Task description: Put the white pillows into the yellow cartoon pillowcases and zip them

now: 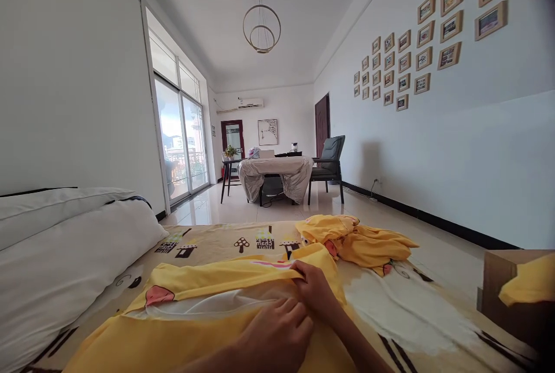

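Note:
A yellow fabric cover (208,344) lies on the bed in front of me, with a red-and-pink print. Its long opening is spread, and white material (217,302) shows inside. My right hand (314,286) pinches the far edge of the opening, near its right end. Closer to me, my left hand (277,332) is closed at the near edge, with its fingertips turned down and partly hidden. The two hands are side by side, the left one overlapping the right wrist area in view.
Crumpled yellow cloth (359,240) lies on the patterned bed sheet (229,234) beyond my hands. White pillows (87,257) are stacked at left. A cardboard box (498,280) with yellow cloth stands at right. Farther off are a covered table (277,165) and an armchair (330,162).

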Demonstrator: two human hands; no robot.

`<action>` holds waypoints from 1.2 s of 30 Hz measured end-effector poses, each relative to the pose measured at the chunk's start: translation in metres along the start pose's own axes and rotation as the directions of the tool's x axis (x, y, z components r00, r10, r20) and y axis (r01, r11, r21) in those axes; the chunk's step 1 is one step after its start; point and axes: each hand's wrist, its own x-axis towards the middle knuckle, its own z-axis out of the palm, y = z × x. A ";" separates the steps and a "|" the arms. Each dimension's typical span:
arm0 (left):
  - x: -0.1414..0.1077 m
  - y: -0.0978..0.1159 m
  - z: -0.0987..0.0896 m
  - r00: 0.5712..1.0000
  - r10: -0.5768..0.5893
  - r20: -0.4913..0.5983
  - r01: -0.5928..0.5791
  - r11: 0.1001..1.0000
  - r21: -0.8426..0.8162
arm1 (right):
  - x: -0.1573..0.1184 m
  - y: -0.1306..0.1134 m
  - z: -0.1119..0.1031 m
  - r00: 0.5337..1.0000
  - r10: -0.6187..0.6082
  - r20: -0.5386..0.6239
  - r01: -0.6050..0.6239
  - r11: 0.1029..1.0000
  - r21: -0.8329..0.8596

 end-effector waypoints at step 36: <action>0.058 -0.022 0.081 0.903 -0.113 0.415 0.239 0.934 -0.264 | 0.024 0.086 -0.027 0.974 0.221 0.044 -0.223 0.918 0.327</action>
